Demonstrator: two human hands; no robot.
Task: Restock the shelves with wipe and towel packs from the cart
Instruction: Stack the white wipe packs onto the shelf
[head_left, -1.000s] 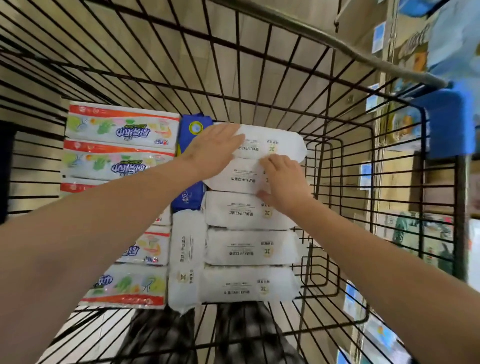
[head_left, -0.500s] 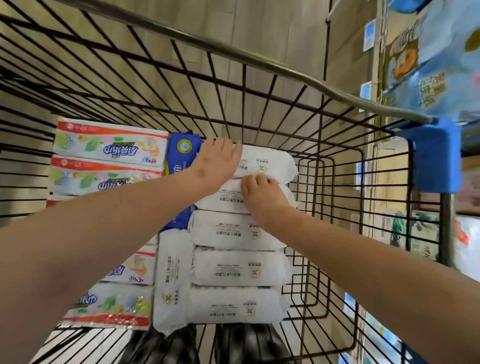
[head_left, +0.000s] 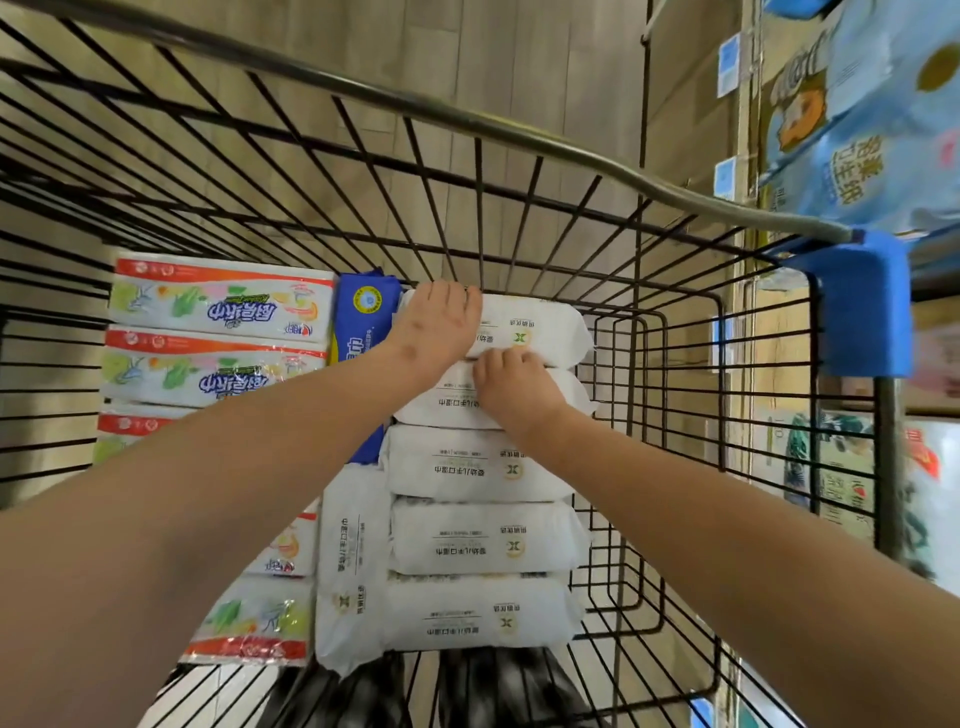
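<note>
The farthest wipe pack (head_left: 535, 325) lies at the far end of a row of white packs in the cart (head_left: 519, 139). Its long axis runs left to right, straight ahead of both hands. The left hand (head_left: 439, 327) covers its left end, fingers hooked over the far edge. The right hand (head_left: 511, 384) sits at its near side, fingertips dug into the seam against the second pack (head_left: 441, 405). Together they clasp it, ready to lift, I judge. Printed towel packs (head_left: 218, 304) lie to the left, and the shelves (head_left: 748, 124) stand to the right.
</note>
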